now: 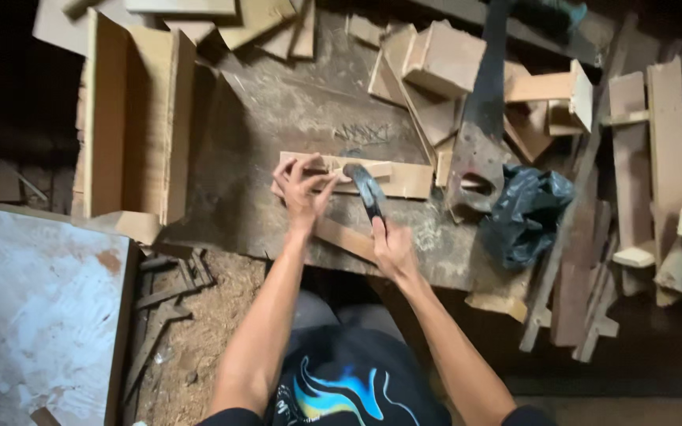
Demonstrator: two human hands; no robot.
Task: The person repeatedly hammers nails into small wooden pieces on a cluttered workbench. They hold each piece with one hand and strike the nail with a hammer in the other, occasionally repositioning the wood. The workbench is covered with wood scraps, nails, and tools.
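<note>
Hammer (367,192) held in right hand (389,246), fingers wrapped tight round the handle, head resting at the middle of a flat wood piece (361,175). Wood piece lies lengthwise on the bench (278,118), near its front edge. Left hand (301,189) sits on the left end of the piece, fingers bent and drawn together at a small point on its surface; whether they pinch a nail cannot be told, too small to see. A loose slat (346,238) lies on the bench under both wrists.

Handsaw (475,134) lies just right of the wood piece, handle toward the person, blade running up and away. Black plastic bag (526,213) sits crumpled beside the saw handle. Offcuts (436,63) are heaped behind the wood piece; more planks (657,158) are stacked at far right. An open wooden box (132,118) stands at left on the bench. A pale board (41,308) lies lower left, with sawdust on the floor (207,331) beside it.
</note>
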